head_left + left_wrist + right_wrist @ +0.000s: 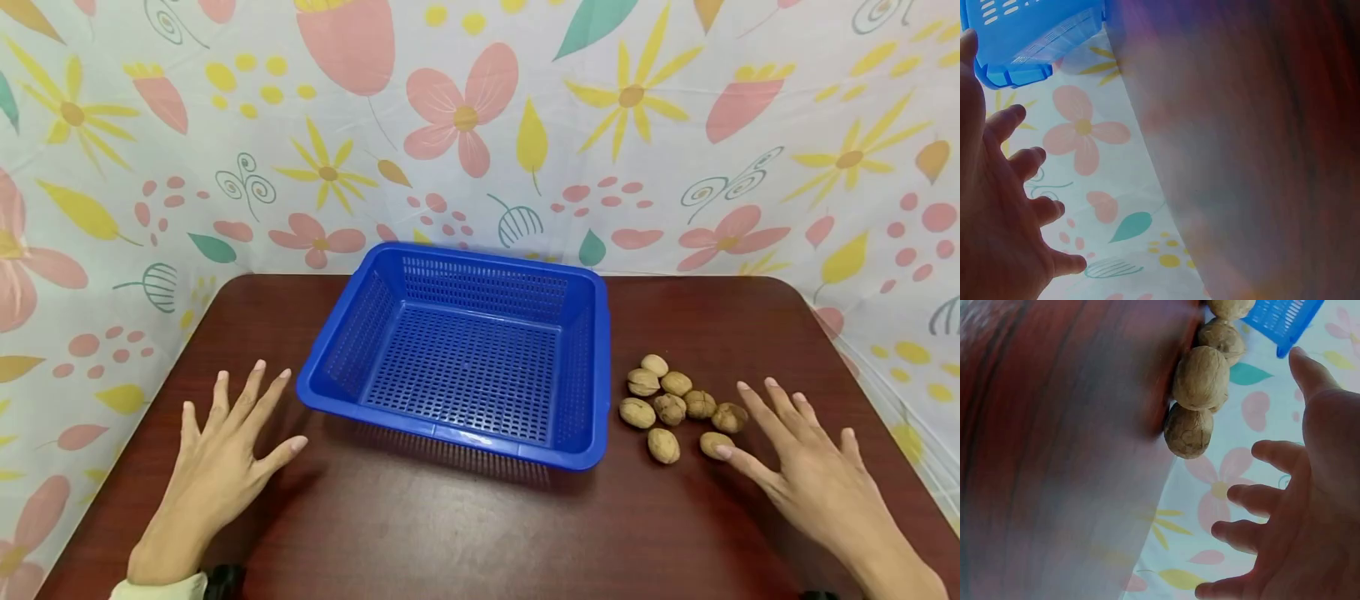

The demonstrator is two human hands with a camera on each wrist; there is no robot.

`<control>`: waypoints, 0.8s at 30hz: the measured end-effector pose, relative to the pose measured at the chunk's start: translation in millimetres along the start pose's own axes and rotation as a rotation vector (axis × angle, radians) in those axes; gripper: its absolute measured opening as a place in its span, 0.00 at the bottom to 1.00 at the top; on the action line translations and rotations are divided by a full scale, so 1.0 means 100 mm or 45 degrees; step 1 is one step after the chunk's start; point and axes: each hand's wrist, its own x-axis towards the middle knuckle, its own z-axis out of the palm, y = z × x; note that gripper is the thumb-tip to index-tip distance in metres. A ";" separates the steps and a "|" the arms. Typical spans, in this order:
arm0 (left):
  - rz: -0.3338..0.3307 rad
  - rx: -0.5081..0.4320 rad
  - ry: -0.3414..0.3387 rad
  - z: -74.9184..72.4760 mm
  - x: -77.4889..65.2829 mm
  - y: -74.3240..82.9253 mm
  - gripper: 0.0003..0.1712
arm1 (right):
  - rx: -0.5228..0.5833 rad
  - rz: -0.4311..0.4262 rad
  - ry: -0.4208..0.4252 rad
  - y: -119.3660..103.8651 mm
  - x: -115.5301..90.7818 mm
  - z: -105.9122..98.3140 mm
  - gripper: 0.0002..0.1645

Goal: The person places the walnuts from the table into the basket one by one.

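A blue plastic basket (457, 435) with slotted walls and floor stands at the table's middle, with nothing in it. Several walnuts (670, 408) lie in a loose cluster to its right; in the right wrist view some walnuts (1201, 378) line up near the thumb. My left hand (217, 467), fingers spread, is left of the basket's near corner and holds nothing. My right hand (810, 475) is spread just right of the walnuts, its thumb tip overlapping the nearest walnut (716, 445) in the head view. That hand holds nothing either.
The dark reddish-brown table (465, 533) has rounded far corners. Behind it and along both sides hangs a white cloth (480, 208) printed with flowers and leaves. Dark bands (225, 581) show at the wrists.
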 end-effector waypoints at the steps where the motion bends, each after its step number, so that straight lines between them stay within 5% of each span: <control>1: 0.002 -0.021 0.006 -0.01 0.00 0.00 0.51 | 0.018 0.001 -0.004 0.00 0.00 0.00 0.53; 12: 0.055 -0.339 0.051 0.00 0.06 0.02 0.53 | 0.206 0.006 -0.067 0.03 0.04 -0.08 0.49; 18: 0.055 -0.554 0.018 0.01 0.14 0.06 0.55 | 0.329 -0.007 -0.010 0.19 0.10 -0.06 0.42; 24: 0.077 -0.634 0.029 0.03 0.21 0.09 0.56 | 0.432 0.001 -0.019 0.32 0.18 -0.05 0.34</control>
